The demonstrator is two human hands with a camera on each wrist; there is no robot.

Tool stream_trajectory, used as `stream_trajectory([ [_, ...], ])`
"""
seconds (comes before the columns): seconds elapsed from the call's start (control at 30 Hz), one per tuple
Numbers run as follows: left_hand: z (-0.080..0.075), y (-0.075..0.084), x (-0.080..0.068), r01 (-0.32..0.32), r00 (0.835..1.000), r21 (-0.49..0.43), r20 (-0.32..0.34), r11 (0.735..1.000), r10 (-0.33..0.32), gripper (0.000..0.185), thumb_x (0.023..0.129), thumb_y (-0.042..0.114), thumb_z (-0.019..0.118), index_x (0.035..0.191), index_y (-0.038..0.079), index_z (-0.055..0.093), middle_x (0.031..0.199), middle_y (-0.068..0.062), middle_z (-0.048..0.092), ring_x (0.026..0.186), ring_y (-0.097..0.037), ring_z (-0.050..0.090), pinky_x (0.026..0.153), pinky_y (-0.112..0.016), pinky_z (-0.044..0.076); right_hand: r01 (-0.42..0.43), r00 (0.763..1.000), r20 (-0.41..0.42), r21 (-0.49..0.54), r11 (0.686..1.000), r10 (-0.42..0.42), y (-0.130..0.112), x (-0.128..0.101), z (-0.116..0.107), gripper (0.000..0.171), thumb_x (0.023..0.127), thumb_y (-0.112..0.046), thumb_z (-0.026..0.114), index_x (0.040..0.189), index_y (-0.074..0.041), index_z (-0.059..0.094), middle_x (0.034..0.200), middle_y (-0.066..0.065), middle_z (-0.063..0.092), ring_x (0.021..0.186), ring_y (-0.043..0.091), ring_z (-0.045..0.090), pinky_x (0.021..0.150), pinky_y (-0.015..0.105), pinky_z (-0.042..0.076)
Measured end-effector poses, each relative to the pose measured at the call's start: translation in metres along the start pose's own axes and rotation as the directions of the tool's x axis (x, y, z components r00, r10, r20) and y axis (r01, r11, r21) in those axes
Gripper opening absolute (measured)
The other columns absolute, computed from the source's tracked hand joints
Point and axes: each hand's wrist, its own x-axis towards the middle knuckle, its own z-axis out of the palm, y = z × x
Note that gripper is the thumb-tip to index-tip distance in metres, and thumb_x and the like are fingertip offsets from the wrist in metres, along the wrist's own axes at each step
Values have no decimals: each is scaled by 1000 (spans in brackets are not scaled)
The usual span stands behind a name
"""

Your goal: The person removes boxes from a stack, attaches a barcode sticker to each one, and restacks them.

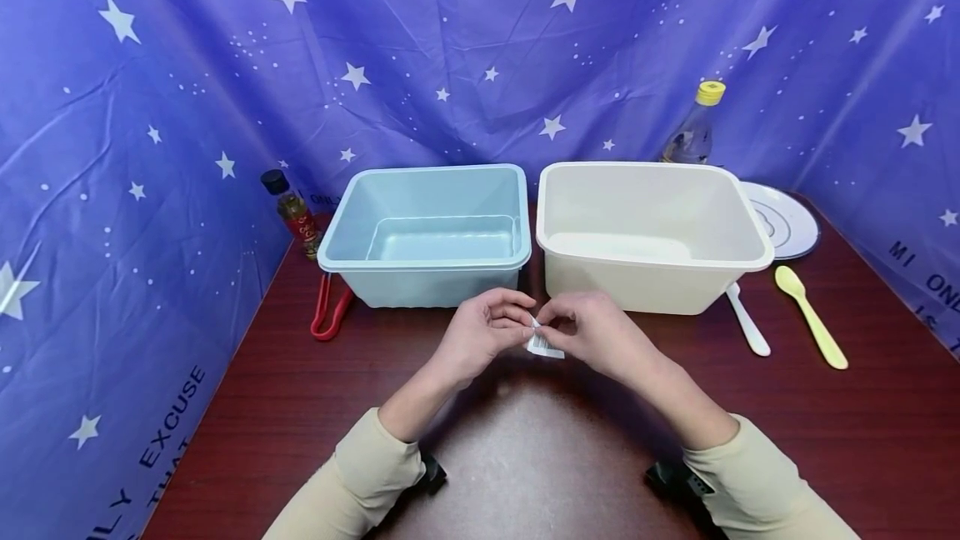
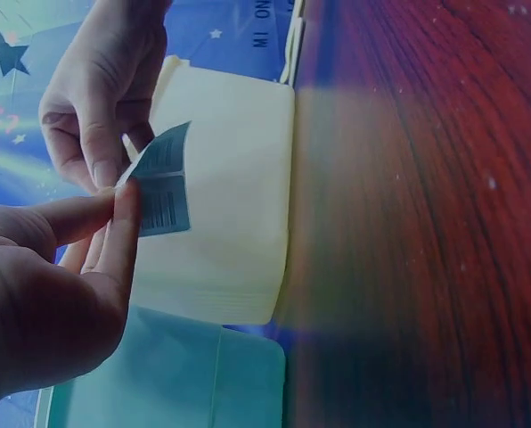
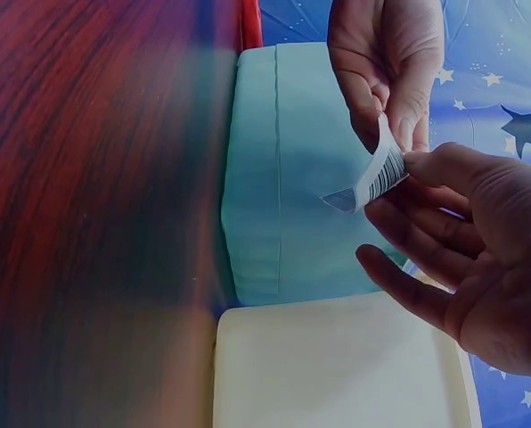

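Between both hands hangs a small white barcode label (image 1: 545, 347), printed with dark bars and bent along its length. My left hand (image 1: 483, 330) pinches its upper edge between thumb and finger, as the left wrist view shows. From the other side my right hand (image 1: 596, 332) pinches the same edge, fingertips right against those of the left. In the right wrist view the label (image 3: 383, 176) curls into a fold below the fingertips. Just behind the hands stand a blue bin (image 1: 420, 283) on the left and a cream bin (image 1: 622, 283) on the right.
Left of the blue bin are a dark-capped bottle (image 1: 298, 219) and red tongs (image 1: 330, 319). Around the cream bin are a yellow-capped bottle (image 1: 693, 132), a white plate (image 1: 787, 223), a white-handled utensil (image 1: 748, 323) and a yellow spoon (image 1: 812, 319). A starry curtain (image 1: 450, 48) encloses the table.
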Motion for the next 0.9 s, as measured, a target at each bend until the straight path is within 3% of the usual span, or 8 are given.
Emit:
stream_trajectory([
  [0.13, 0, 0, 0, 19, 1000, 9, 6, 1000, -19, 39, 87, -15, 66, 125, -12, 58, 93, -8, 68, 82, -13, 67, 70, -25, 55, 31, 999, -8, -31, 999, -31, 1, 0, -1, 13, 84, -1, 77, 87, -13, 76, 81, -11, 68, 73, 5, 60, 65, 27, 52],
  [0.27, -1, -3, 2, 31, 999, 64, 23, 997, -33, 40, 86, -16, 63, 124, -9, 57, 91, -8, 65, 80, -14, 64, 67, -26, 53, -31, 999, 15, -63, 998, 32, 3, 0, -7, 9, 86, -3, 75, 86, -12, 75, 79, -11, 67, 72, 8, 59, 65, 28, 50],
  [0.43, -2, -6, 2, 96, 993, 122, 52, 988, -103, 45, 82, -18, 62, 125, -7, 55, 88, -12, 64, 73, -15, 61, 64, -27, 51, -113, 993, 28, -80, 990, 116, 5, 0, -18, 3, 89, -7, 72, 88, -7, 75, 79, -8, 67, 70, 9, 57, 63, 29, 49],
  [0.57, -3, -8, 1, 165, 978, 209, 92, 964, -188, 48, 81, -18, 63, 126, -6, 53, 80, -11, 61, 67, -16, 59, 62, -28, 52, -124, 992, 17, -77, 989, 125, 8, 0, -25, 5, 89, -5, 72, 87, -9, 75, 79, -7, 68, 72, 10, 60, 66, 32, 52],
  [0.73, -4, -11, -1, 208, 949, 303, 166, 930, -267, 50, 78, -22, 63, 125, -7, 52, 78, -9, 60, 66, -17, 59, 58, -29, 53, -130, 990, 41, -33, 991, 132, 11, 0, -30, 9, 88, -4, 72, 86, -12, 75, 79, -9, 68, 74, 9, 62, 68, 34, 53],
  [0.83, -4, -11, -1, 114, 968, 451, 150, 885, -201, 42, 80, -17, 68, 119, -4, 58, 88, -10, 66, 76, -17, 62, 66, -30, 54, -154, 983, 103, 32, 988, 150, 12, -1, -31, 10, 91, -6, 73, 86, -15, 75, 79, -10, 67, 72, 10, 60, 67, 29, 51],
  [0.9, -4, -10, -1, 12, 988, 544, 120, 839, -93, 33, 84, -12, 70, 113, 0, 63, 96, -10, 68, 84, -18, 65, 74, -33, 55, -179, 974, 158, 78, 981, 165, 13, -2, -31, 10, 92, -9, 73, 86, -17, 75, 77, -11, 66, 70, 10, 57, 64, 27, 48],
])
